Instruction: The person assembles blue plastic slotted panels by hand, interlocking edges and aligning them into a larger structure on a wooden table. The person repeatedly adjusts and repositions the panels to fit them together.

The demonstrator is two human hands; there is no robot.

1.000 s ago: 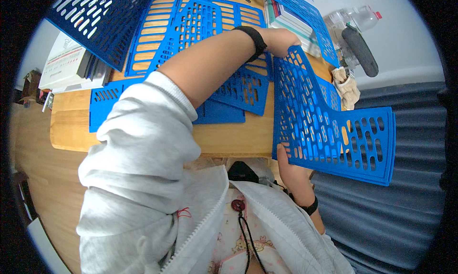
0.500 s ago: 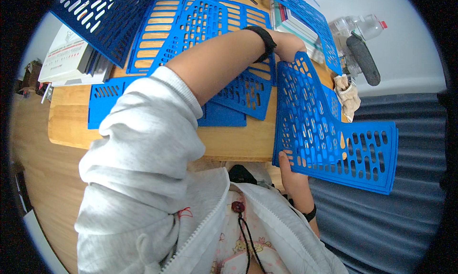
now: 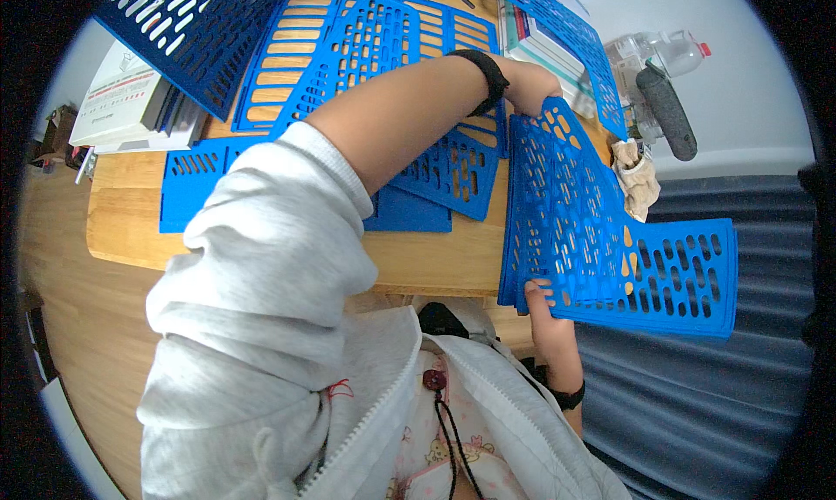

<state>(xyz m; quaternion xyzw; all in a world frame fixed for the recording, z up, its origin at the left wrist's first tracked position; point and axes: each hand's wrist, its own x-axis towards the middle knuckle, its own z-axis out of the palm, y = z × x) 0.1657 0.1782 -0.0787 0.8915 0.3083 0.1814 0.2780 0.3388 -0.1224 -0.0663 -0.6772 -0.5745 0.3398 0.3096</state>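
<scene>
Several blue perforated plastic panels (image 3: 570, 212), shaped like the sides of a file holder, stand joined or pressed together at the table's right edge. The wide slotted end juts out past the table to the right. My left hand (image 3: 533, 88) reaches across and grips the far end of these panels, its fingertips hidden behind the plastic. Down at the near lower edge, my right hand (image 3: 549, 307) is closed on the panels, fingers partly out of sight behind them. Whether the panels are locked together I cannot tell.
More flat blue panels (image 3: 370, 47) overlap on the wooden table (image 3: 126, 212). A dark blue upright rack (image 3: 200, 56) stands by books (image 3: 122, 108) at the left. Books (image 3: 540, 51), plastic bottles (image 3: 679, 54), a grey pouch (image 3: 666, 112) and a beige cloth (image 3: 636, 179) lie at the right.
The panels' jutting end has swung slightly away from me and to the right. My right hand has shifted a little to the right along with the lower edge; my left hand stays at the far end.
</scene>
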